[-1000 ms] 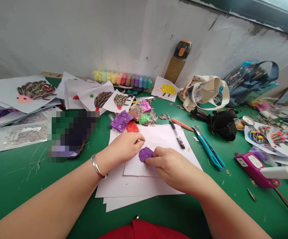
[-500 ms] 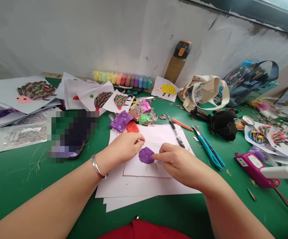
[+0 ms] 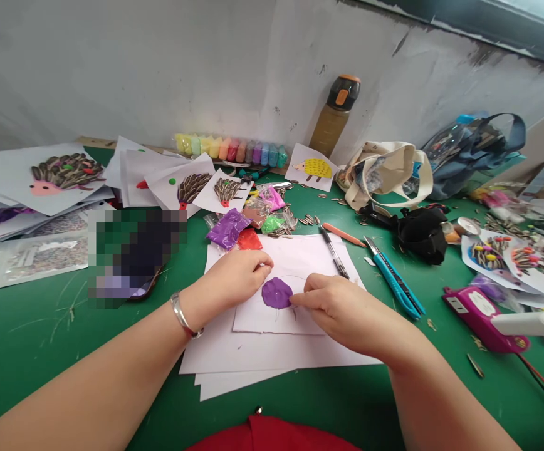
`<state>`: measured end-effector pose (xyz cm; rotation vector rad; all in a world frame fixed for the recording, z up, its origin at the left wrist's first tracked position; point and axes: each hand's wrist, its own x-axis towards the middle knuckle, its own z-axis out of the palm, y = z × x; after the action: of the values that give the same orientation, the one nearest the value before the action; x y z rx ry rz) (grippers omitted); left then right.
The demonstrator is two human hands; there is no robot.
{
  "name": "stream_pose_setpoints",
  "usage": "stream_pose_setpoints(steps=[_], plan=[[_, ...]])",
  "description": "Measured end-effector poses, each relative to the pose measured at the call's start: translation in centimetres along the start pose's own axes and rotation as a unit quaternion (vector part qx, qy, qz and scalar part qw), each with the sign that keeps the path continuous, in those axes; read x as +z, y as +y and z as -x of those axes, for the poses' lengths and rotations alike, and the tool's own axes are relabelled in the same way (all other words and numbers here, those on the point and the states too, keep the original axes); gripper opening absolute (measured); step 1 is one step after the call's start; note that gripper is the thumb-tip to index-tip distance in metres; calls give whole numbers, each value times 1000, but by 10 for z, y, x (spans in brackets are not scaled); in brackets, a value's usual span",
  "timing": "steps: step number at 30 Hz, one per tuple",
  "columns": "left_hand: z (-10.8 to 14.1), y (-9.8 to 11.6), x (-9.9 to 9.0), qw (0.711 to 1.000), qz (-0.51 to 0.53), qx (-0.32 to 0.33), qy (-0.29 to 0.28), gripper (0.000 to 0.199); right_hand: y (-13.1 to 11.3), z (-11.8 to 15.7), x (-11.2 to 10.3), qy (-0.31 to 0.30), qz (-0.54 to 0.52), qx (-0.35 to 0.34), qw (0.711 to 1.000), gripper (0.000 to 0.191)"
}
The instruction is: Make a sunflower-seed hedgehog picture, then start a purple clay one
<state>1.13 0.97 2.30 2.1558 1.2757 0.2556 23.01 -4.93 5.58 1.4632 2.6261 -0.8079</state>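
A flat, roundish patch of purple modelling clay (image 3: pixel 276 294) lies on a small white sheet (image 3: pixel 257 322) with a pencil-line drawing. My right hand (image 3: pixel 335 307) comes in from the right. Its index fingertip touches the clay's right edge while the other fingers are curled, and nothing is held. My left hand (image 3: pixel 237 275), with a silver bracelet (image 3: pixel 184 315) at the wrist, rests on the paper at the clay's upper left. Its fingers are loosely bent, with a small gap at the thumb. Larger white sheets (image 3: pixel 225 354) lie underneath.
Clay packets, including a purple packet (image 3: pixel 229 228), lie behind my left hand. A black pen (image 3: pixel 334 252), an orange stick (image 3: pixel 344 235) and a blue utility knife (image 3: pixel 394 279) are to the right. Beyond sits a magenta glue gun (image 3: pixel 483 319). A phone (image 3: pixel 145 250) and hedgehog pictures (image 3: pixel 65 175) are left.
My right index fingertip has shifted slightly right along the clay's edge, and the clay patch reaches a little further right. My left hand stays in place.
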Motion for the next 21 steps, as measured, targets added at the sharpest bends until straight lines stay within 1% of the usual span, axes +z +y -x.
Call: stream_pose_setpoints(steps=[6, 11, 15, 18, 21], plan=[[-1, 1, 0, 1000, 0, 0, 2, 28, -3, -1, 2, -25, 24, -17, 999, 40], [-1, 0, 0, 1000, 3, -2, 5, 28, -2, 3, -2, -42, -4, -19, 999, 42], [-1, 1, 0, 1000, 4, -2, 2, 28, 0, 5, -4, -37, -23, -4, 999, 47], [-1, 1, 0, 1000, 2, -2, 1, 28, 1, 4, -1, -32, -15, -4, 999, 51], [-1, 1, 0, 1000, -1, -4, 0, 28, 1, 1, 2, -40, 1, -16, 999, 46]])
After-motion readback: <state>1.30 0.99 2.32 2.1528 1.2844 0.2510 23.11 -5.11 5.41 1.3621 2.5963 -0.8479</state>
